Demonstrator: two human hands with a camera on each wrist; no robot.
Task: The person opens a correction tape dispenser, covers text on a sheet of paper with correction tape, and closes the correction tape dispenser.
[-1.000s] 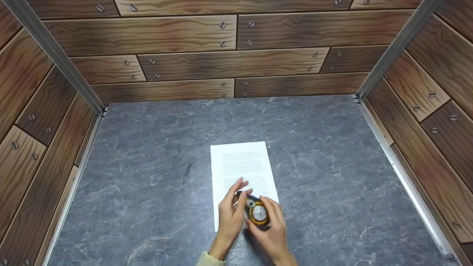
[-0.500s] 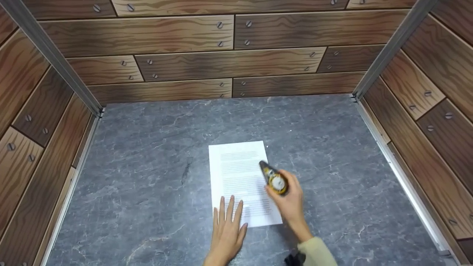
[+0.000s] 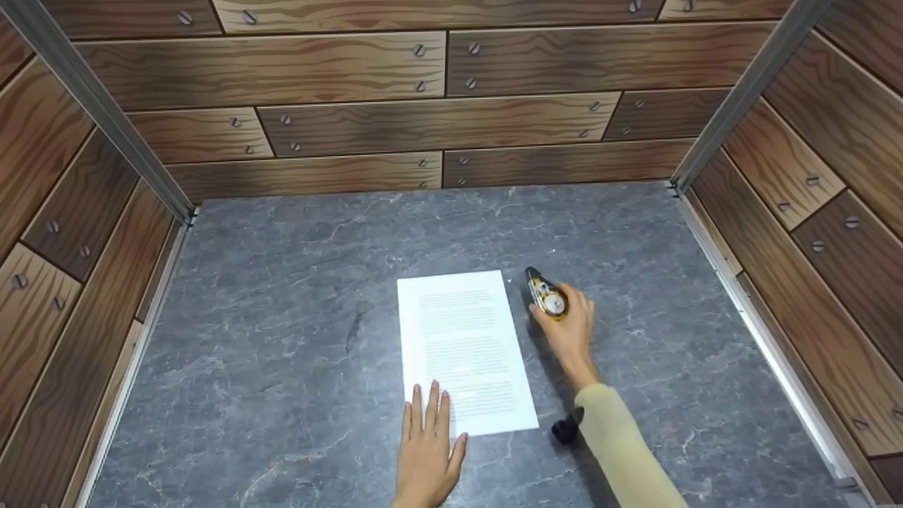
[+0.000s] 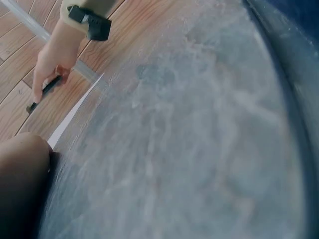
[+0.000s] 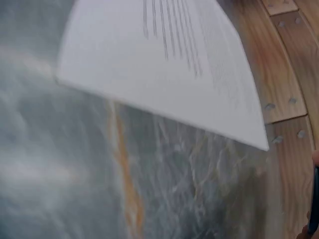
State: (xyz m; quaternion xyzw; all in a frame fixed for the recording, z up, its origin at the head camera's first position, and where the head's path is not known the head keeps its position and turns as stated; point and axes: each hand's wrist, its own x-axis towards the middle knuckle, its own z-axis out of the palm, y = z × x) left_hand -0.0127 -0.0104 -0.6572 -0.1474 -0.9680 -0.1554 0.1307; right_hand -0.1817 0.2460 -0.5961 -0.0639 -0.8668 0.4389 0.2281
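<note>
In the head view, a correction tape dispenser (image 3: 553, 303) with a dark tip and yellow-and-white wheel is held between thumb and fingers of my right hand (image 3: 573, 331). It hovers off the right side of a printed sheet of paper (image 3: 465, 331), its tip pointing away from me. My left hand (image 3: 427, 455) lies with straight fingers over the sheet's lower left corner. From the left wrist, the right hand (image 4: 50, 64) and the dispenser's dark edge (image 4: 47, 90) appear raised above the table. The right wrist view catches mostly the paper (image 5: 149, 69).
A grey marbled tabletop (image 3: 282, 296) surrounds the sheet. Wood-patterned panels (image 3: 338, 127) enclose the back and sides, with metal rails (image 3: 769, 339) along the edges. A black wrist device (image 3: 566, 427) sits beside the right sleeve (image 3: 628, 444).
Both hands were together at the dispenser over the paper. My left hand parted from it and flattened onto the sheet's lower left; my right hand carried the dispenser farther away and right.
</note>
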